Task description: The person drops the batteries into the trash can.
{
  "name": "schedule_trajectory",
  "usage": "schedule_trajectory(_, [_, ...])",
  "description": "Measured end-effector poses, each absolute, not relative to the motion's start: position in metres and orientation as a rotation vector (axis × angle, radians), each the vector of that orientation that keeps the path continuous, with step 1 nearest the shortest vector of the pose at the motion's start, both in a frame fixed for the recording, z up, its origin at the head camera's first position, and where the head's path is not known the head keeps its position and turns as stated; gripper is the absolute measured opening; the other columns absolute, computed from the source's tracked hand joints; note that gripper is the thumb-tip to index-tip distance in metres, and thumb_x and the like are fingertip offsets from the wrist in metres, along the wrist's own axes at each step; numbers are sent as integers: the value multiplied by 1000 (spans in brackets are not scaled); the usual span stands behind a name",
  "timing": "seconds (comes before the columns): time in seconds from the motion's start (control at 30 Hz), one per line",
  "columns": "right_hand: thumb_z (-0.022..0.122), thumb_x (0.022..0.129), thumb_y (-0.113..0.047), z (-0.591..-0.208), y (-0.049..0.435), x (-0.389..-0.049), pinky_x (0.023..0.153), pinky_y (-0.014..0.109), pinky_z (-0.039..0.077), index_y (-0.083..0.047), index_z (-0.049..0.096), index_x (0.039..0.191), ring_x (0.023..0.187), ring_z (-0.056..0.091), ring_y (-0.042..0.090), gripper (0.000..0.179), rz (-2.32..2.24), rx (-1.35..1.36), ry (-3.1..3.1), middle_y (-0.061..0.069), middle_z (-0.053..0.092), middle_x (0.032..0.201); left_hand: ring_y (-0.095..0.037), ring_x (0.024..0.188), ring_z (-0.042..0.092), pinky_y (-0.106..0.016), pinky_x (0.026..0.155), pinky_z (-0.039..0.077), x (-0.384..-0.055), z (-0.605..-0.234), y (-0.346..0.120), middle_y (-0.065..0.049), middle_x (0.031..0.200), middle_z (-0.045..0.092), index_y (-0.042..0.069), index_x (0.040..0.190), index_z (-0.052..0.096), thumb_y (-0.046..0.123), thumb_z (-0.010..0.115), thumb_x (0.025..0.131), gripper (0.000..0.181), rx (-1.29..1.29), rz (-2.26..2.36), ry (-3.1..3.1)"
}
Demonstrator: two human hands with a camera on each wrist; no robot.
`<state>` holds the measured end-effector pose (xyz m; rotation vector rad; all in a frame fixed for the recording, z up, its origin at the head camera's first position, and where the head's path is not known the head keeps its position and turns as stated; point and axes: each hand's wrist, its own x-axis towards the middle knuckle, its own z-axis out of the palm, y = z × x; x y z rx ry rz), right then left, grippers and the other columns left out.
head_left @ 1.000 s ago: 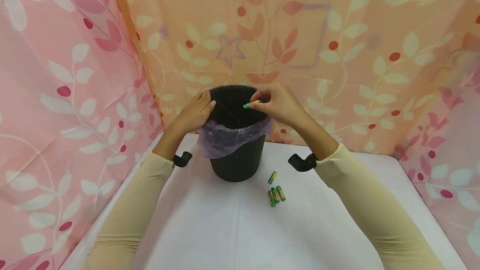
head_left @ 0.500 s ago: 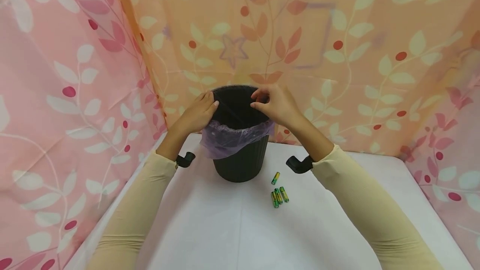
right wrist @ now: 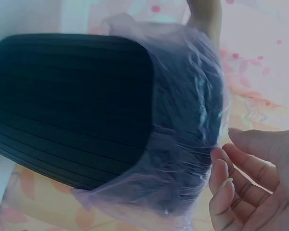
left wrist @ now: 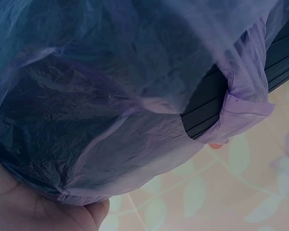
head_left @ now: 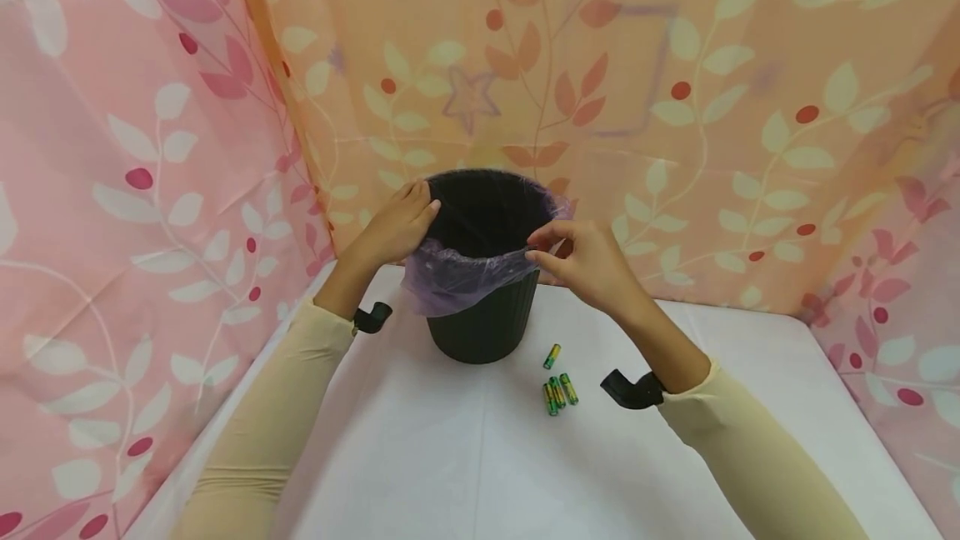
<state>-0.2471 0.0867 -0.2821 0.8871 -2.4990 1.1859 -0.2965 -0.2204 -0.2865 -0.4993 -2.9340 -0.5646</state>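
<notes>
A black ribbed trash bin [head_left: 480, 327] stands upright on the white cloth, lined with a thin purple plastic bag [head_left: 457, 282] folded over its rim. My left hand [head_left: 397, 223] holds the bin's left rim over the liner; in the left wrist view its palm [left wrist: 24, 207] lies against the bag. My right hand [head_left: 581, 261] is at the near right rim, with loosely bent fingers and nothing between them; the right wrist view has its fingertips [right wrist: 220, 171] right at the bag's edge. Several green and yellow batteries [head_left: 570, 388] lie on the table right of the bin.
The table [head_left: 420, 457] has a white cloth. A pink patterned curtain [head_left: 135, 273] hangs at the left and an orange one [head_left: 675, 215] behind the bin. Black wrist mounts [head_left: 633, 390] stick out from both sleeves.
A second ago my right hand held a battery over the bin; half a second later the battery was out of its fingers. The hand has since moved right and nearer. The left stays put.
</notes>
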Motion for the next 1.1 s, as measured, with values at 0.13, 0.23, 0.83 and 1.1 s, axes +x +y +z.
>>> schedule_trajectory(0.13, [80, 88, -14, -295, 92, -237, 57, 29, 52, -7, 79, 101, 67, 67, 16, 14, 1156, 875, -2510, 1, 71, 84, -37, 155, 3, -47, 125, 5, -297, -287, -221, -25, 166, 11, -11, 157, 14, 36, 21, 112, 65, -502, -561, -2936])
schedule_trajectory(0.23, [81, 88, -14, -304, 96, -232, 59, 30, 53, -8, 79, 100, 70, 66, 17, 14, 1145, 876, -2533, 1, 70, 84, -36, 156, 3, -47, 125, 5, -296, -286, -221, -25, 166, 11, -10, 157, 14, 36, 21, 112, 64, -498, -560, -2938])
schedule_trajectory(0.83, [80, 88, -18, -357, 113, -212, 60, 28, 53, -15, 80, 96, 73, 63, 13, 9, 1121, 839, -2640, -8, 70, 84, -35, 156, 1, -46, 126, 3, -296, -286, -224, -24, 167, 8, -11, 157, 13, 35, 21, 112, 64, -491, -560, -2949])
schedule_trajectory(1.1, [81, 88, -18, -391, 122, -204, 60, 27, 51, -18, 79, 95, 73, 63, 12, 7, 1168, 778, -2694, -10, 69, 81, -35, 156, 1, -46, 126, 3, -296, -287, -223, -25, 167, 9, -11, 157, 13, 35, 21, 112, 64, -501, -560, -2941])
